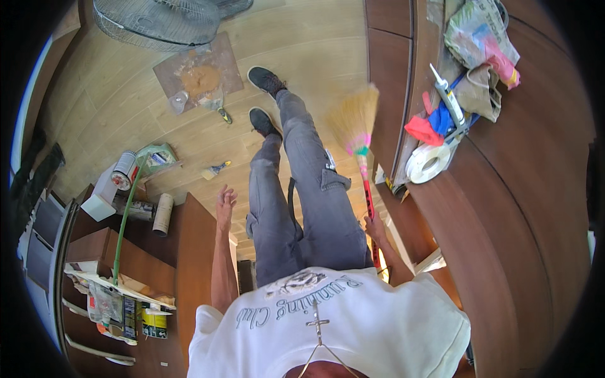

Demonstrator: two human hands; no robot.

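Observation:
My right hand is closed round the red handle of a broom. Its straw-coloured bristles fan out ahead of me, bound with pink and green near the handle, beside the brown cabinet. Whether the bristle tips touch the floor I cannot tell. To the left of my legs, my left hand hangs with nothing in it and its fingers apart. A putty knife lies on the floor just beyond that hand.
A board with brown powder and a scraper lies ahead, near a wire fan. On the right cabinet sit a caulking gun, a tape roll and a plastic bag. Left shelves hold a can and a green stick.

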